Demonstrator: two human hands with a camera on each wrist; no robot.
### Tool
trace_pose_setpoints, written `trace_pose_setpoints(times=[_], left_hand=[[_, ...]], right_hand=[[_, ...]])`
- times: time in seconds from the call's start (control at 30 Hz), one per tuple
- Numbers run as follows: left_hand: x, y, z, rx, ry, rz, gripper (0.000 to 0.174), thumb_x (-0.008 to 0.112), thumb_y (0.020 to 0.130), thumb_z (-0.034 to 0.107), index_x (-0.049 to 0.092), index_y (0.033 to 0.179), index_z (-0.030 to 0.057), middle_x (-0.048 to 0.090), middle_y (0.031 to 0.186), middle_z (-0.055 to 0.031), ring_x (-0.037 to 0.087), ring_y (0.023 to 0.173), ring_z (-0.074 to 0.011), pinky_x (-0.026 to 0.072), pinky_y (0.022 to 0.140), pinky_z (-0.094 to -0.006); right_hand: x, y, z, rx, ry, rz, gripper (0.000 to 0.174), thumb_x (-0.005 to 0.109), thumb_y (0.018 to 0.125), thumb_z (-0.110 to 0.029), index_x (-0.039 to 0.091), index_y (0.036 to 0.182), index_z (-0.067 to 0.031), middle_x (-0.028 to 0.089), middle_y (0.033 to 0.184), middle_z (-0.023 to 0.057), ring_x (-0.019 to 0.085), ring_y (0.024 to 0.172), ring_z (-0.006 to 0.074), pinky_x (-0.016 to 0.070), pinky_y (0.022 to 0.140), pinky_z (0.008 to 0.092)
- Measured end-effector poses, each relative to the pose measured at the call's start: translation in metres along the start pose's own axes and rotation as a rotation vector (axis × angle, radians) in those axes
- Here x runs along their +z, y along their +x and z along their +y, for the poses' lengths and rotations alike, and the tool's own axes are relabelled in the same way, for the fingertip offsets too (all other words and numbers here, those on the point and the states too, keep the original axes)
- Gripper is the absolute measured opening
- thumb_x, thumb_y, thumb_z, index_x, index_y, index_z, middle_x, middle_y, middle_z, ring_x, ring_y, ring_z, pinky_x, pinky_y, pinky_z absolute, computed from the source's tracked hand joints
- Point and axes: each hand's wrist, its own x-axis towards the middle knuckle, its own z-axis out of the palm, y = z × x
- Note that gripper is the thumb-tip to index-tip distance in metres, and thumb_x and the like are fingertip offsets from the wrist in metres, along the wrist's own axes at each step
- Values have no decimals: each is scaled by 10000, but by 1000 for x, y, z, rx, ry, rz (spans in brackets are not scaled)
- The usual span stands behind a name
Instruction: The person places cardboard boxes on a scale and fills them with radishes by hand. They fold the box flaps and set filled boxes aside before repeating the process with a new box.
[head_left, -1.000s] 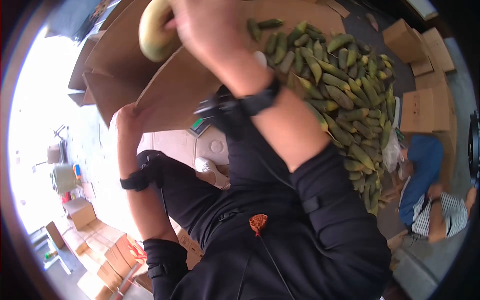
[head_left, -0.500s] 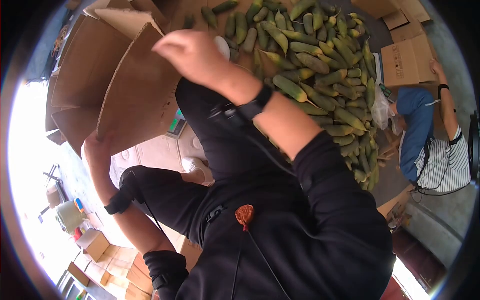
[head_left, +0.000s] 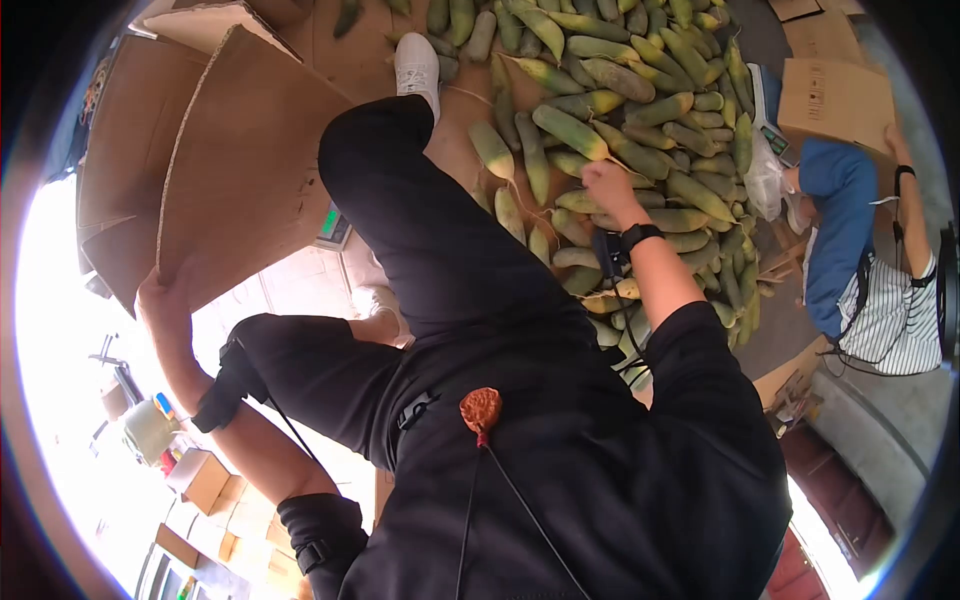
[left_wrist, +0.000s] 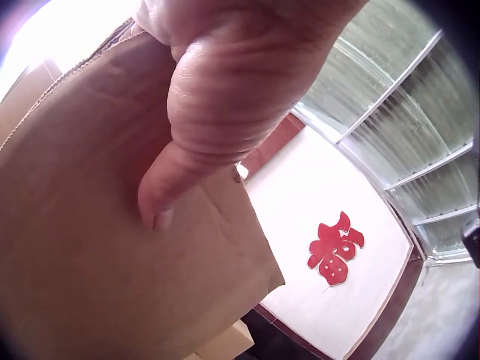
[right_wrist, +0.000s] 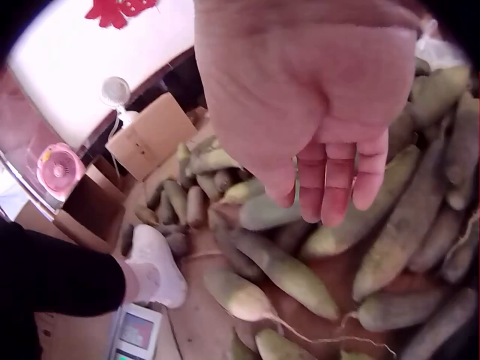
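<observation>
My left hand (head_left: 165,300) grips the edge of an open cardboard box (head_left: 240,170) at the left of the head view. In the left wrist view its thumb (left_wrist: 169,176) lies against the brown cardboard flap; the other fingers are hidden. My right hand (head_left: 612,190) is over a spread of long green radishes (head_left: 622,80). In the right wrist view the palm shows with relaxed fingers (right_wrist: 334,184) and nothing in them. The fingertips overlap a radish (right_wrist: 360,225) there, while another radish (right_wrist: 292,277) with a pale end lies nearer the camera.
A digital scale (head_left: 333,225) stands beside the box, near my knee. My white shoe (head_left: 416,70) is at the radishes' left edge. At the right, another person (head_left: 885,310) in a striped shirt reaches to a cardboard box (head_left: 835,105). A pink fan (right_wrist: 60,171) stands farther off.
A second ago my right hand held a radish above the box. It let go, and the empty hand moved right and down over the radishes. My left hand kept its hold on the box.
</observation>
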Motion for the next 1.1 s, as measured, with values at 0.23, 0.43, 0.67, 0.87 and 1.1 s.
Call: trace_pose_setpoints(times=[0.23,0.43,0.67,0.87,1.1], left_hand=[[3,-2,-7,-13,-39,30,289,664,760,218,659,945,-5,626,699,-43,517,651,-85,432,654,-258],[5,-1,-10,-64,-66,27,253,670,752,200,652,866,-26,496,577,-1,410,561,-69,358,533,-253],[2,-2,-2,-55,-77,47,265,673,746,203,644,854,-38,448,554,9,369,537,-71,327,505,-257],[0,-3,9,-74,-8,36,306,671,751,215,633,906,-46,518,597,-29,425,567,-101,381,562,-269],[-1,-1,10,-110,-31,-15,276,655,774,176,640,942,-42,618,704,-63,504,639,-104,428,644,-262]], right_hand=[[61,-34,75,-267,-726,-293,199,510,807,-151,619,865,6,573,637,84,584,591,183,462,552,313],[76,-51,38,777,299,-373,442,507,804,-93,436,1232,-10,594,906,130,619,659,198,484,481,309],[127,-24,110,830,477,-447,628,556,811,-74,223,1338,1,565,960,159,617,762,255,521,611,370],[134,-29,74,759,308,-373,315,562,839,-120,460,1115,-9,573,833,122,606,728,235,524,648,369],[128,-25,50,664,416,-282,165,515,875,-174,601,936,-46,539,624,33,513,508,137,458,490,278]])
